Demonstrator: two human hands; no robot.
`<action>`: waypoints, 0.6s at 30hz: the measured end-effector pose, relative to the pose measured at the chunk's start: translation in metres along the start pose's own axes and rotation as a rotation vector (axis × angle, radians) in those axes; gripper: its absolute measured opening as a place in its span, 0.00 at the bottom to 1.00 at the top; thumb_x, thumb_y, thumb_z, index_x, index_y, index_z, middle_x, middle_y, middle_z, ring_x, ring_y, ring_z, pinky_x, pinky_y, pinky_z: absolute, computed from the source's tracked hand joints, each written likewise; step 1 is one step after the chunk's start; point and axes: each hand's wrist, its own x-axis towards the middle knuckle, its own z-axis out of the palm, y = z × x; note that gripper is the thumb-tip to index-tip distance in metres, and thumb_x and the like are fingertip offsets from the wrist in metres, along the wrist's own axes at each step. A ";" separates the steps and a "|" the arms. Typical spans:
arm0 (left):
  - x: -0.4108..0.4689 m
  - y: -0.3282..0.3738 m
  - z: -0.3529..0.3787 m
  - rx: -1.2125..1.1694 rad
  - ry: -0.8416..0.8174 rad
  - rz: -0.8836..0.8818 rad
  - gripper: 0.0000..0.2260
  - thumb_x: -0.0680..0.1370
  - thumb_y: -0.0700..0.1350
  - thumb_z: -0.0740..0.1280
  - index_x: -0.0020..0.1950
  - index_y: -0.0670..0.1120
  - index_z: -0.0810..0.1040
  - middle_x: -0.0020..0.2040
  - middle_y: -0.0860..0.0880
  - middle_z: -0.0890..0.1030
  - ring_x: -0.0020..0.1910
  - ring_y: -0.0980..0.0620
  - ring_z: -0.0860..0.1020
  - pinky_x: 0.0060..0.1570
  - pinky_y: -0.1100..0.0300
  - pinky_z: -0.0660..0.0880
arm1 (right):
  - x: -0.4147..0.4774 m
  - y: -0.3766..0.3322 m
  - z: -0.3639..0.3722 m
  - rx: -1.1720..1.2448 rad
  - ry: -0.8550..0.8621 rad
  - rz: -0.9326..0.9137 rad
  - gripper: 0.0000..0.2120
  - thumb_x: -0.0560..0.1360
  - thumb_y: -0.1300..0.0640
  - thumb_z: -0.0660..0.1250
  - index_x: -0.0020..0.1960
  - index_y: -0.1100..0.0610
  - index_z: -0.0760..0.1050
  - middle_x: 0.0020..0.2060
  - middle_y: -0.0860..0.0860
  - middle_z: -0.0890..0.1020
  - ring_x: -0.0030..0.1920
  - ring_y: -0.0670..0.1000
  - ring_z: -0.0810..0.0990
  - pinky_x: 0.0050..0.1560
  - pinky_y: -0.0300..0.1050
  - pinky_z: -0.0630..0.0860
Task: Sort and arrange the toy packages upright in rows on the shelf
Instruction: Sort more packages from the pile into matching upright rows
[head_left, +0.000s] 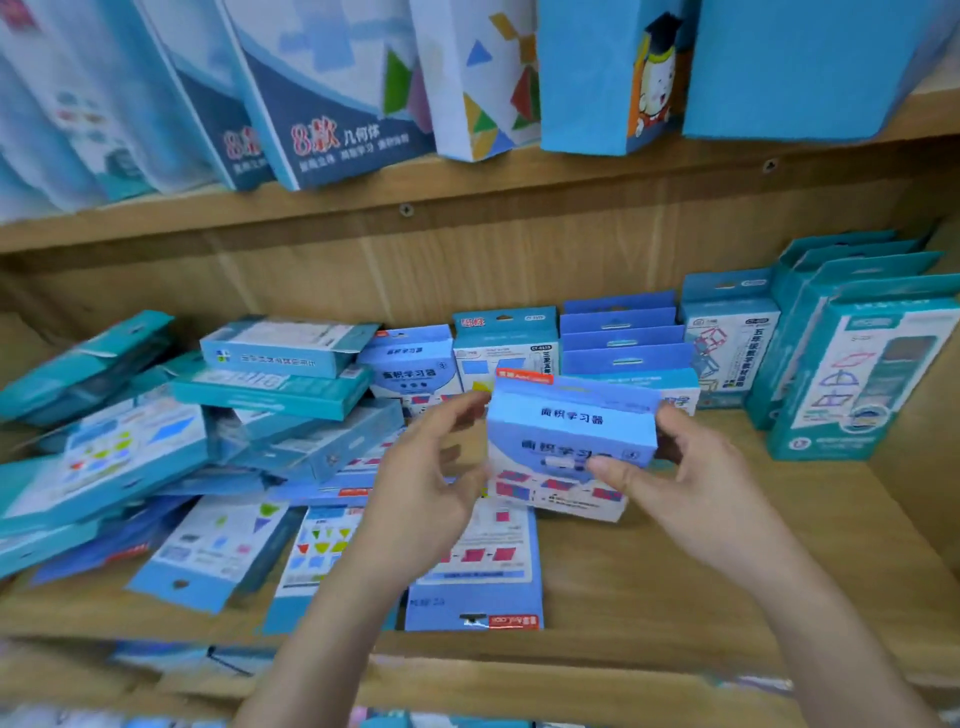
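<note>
Holding a blue box upright just in front of the standing rows, right hand closed on its edge, left hand open beside it, risking toppling those rows if nudged.
</note>
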 end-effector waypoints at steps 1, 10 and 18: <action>0.003 -0.007 -0.013 0.202 0.007 0.049 0.23 0.74 0.39 0.71 0.66 0.55 0.72 0.62 0.60 0.75 0.60 0.63 0.72 0.57 0.69 0.68 | 0.003 -0.008 0.004 0.004 0.040 -0.007 0.17 0.69 0.55 0.75 0.53 0.41 0.74 0.47 0.33 0.82 0.50 0.37 0.79 0.51 0.38 0.76; 0.028 -0.053 -0.061 1.361 -0.473 0.255 0.29 0.75 0.61 0.61 0.72 0.47 0.66 0.70 0.45 0.67 0.72 0.44 0.59 0.72 0.42 0.46 | 0.056 -0.050 0.071 -0.325 0.075 -0.177 0.32 0.72 0.55 0.71 0.66 0.37 0.57 0.48 0.49 0.80 0.46 0.54 0.77 0.42 0.47 0.71; 0.032 -0.053 -0.066 1.565 -0.599 0.112 0.28 0.74 0.57 0.63 0.69 0.44 0.67 0.65 0.40 0.72 0.69 0.39 0.62 0.63 0.24 0.42 | 0.091 -0.020 0.123 -0.493 0.032 -0.163 0.29 0.75 0.55 0.68 0.71 0.44 0.59 0.53 0.56 0.77 0.53 0.59 0.76 0.47 0.51 0.72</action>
